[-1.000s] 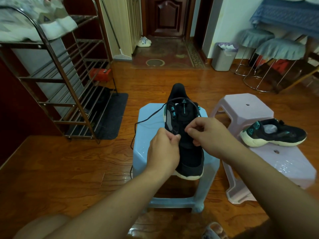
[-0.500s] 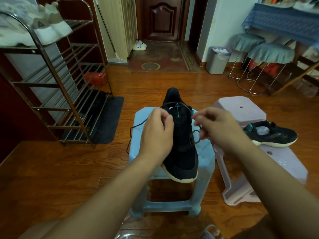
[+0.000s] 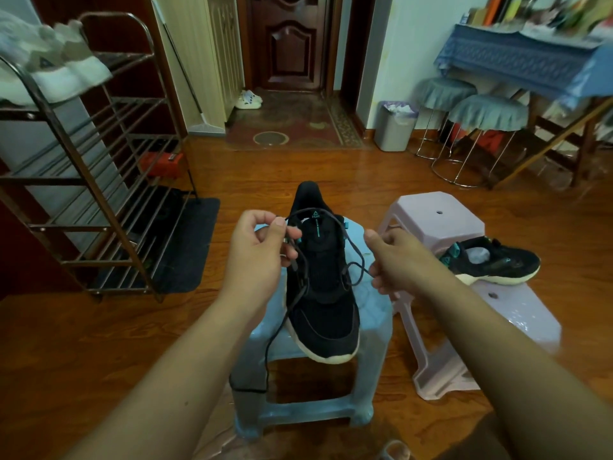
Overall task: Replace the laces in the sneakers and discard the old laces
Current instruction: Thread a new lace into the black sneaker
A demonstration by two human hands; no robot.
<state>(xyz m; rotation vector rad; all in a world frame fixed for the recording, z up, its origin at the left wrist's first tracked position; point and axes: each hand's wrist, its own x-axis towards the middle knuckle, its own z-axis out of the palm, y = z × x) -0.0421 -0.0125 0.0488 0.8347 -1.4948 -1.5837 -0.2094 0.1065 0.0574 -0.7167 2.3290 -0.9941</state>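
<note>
both hands, left hand (image 3: 262, 247) and right hand (image 3: 396, 260), pinch the thin dark lace (image 3: 300, 293) of the black mesh sneaker (image 3: 323, 293) on the light blue plastic stool (image 3: 374, 327), so lacing seems unfinished, and the second black sneaker (image 3: 494, 260) waits.

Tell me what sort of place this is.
Most likely a home's entry or living area: a metal shoe rack by the wall, a wooden door with slippers beside its mat, and plastic stools on wood flooring.

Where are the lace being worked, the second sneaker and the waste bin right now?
dark lace (image 3: 351, 252), head view, on the strand running along the shoe's right eyelets.
second sneaker (image 3: 497, 260), head view, on its dark upper.
waste bin (image 3: 393, 131), head view, on its grey front wall.
</note>
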